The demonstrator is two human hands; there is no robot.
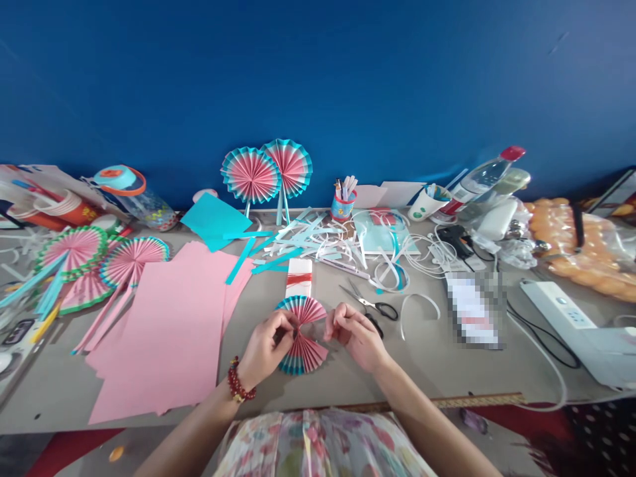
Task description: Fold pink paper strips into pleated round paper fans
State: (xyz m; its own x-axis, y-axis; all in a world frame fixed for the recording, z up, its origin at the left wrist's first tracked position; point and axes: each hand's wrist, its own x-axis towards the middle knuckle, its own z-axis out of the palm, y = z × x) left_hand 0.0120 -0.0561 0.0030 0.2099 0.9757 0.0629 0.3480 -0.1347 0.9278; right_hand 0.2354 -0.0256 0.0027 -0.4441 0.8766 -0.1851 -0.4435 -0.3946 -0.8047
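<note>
A pleated paper fan (311, 350), pink with a blue edge on its left, lies fanned out in front of me with an open gap on its right side. My left hand (273, 344), a red bead bracelet at its wrist, pinches the fan at its centre. My right hand (358, 333) is closed in a pinch just right of the fan; whatever its fingertips hold is too small to make out. Behind the fan sits a white card wound with red thread (299, 279). Scissors (370, 303) with black handles rest to the right of it.
Pink paper sheets (169, 331) and finished fans (134, 262) lie on the left. Two more fans (251, 174) lean against the blue wall. Paper strips (313, 240) cover the middle back. Cables, a bottle (477, 179) and a power strip (566, 308) are on the right.
</note>
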